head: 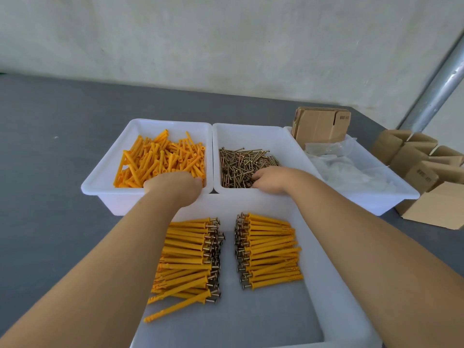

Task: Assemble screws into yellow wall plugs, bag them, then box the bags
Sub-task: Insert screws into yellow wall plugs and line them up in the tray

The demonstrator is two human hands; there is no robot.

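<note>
Head view: nearest, the white tray [326, 285] holds two rows of assembled plugs [271, 249]. Beyond, the left hand [175, 184] curls down into loose yellow wall plugs [160, 156]; the right hand [270, 180], fingers bent, touches the screws [241, 164]; whether either grips anything is hidden.

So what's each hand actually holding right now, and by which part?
Cannot be told. The left hand is down among the yellow plugs, the right hand among the screws; fingertips are hidden.
</note>
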